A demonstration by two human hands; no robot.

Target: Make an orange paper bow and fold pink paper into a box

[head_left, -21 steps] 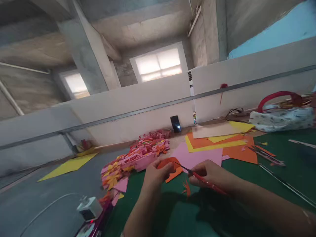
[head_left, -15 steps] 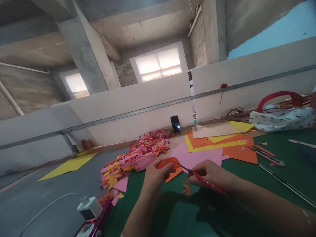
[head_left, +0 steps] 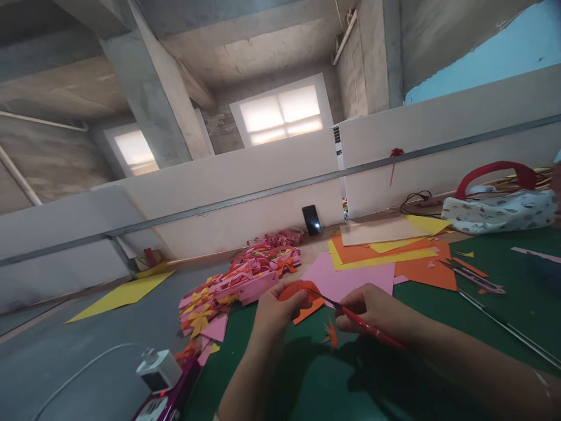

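At the lower left of the frame, nearest the camera, a small white device (head_left: pixel 158 369) sits on a purple base, a red light glowing on it; no lettering on it can be read. Just above the bottom centre, the left hand (head_left: pixel 275 313) is closed on an orange paper piece (head_left: pixel 302 297), pinching it between thumb and fingers so that its curved edge stands clear of the green mat (head_left: pixel 333 386) and faces the blades. The right hand (head_left: pixel 372 309) grips a pair of red scissors (head_left: pixel 350 316), their thin dark tips pointing left and meeting the paper's edge; holding the paper in the air probably leaves room for the lower blade to pass beneath it. A small spiky orange scrap (head_left: pixel 331 334) lies on the mat right under the hands, likely where an offcut would drop.

A little further, left of centre, a heap of pink and orange folded paper pieces (head_left: pixel 239 280) spreads toward the middle of the frame. At centre right, flat pink, yellow and orange sheets (head_left: pixel 377 260) overlap in a loose stack within reach. A second pair of scissors (head_left: pixel 471 275) rests at the right. Beyond, a dark phone (head_left: pixel 311 220) leans upright against the white partition (head_left: pixel 245 175), its screen lit but unreadable. At the far right sits a patterned bag with a red handle (head_left: pixel 499 204). No brand or writing is legible anywhere.
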